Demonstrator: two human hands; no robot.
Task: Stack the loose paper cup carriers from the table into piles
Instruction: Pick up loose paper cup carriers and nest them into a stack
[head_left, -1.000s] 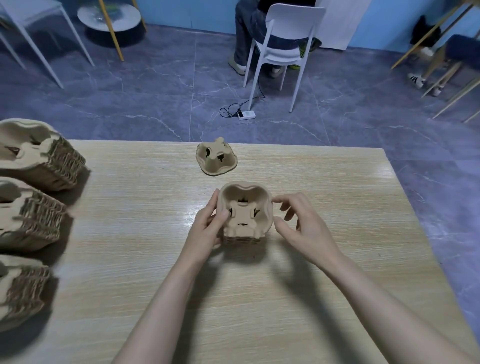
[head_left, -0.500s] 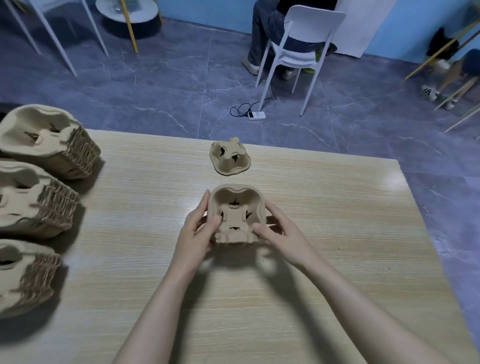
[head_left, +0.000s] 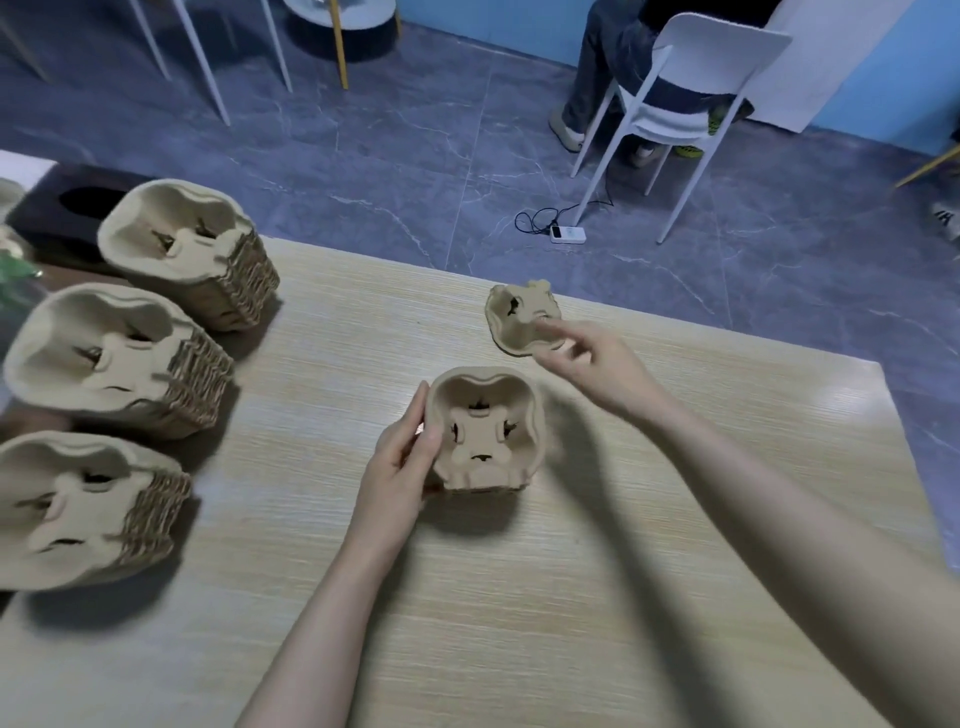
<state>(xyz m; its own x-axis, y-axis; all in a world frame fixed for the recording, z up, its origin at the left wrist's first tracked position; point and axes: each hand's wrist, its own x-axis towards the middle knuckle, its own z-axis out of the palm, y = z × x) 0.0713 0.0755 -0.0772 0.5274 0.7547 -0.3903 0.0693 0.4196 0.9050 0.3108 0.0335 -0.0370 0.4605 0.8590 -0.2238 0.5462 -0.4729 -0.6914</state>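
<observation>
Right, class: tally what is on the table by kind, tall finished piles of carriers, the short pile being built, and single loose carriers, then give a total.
Tall piles of carriers: 3
Short pile being built, held by the left hand: 1
Single loose carrier, at the right hand: 1
Total: 5

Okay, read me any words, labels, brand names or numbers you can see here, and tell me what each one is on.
None can be read: the paper cup carriers and the table bear no print, and the white power strip on the floor is too small to tell.
</observation>
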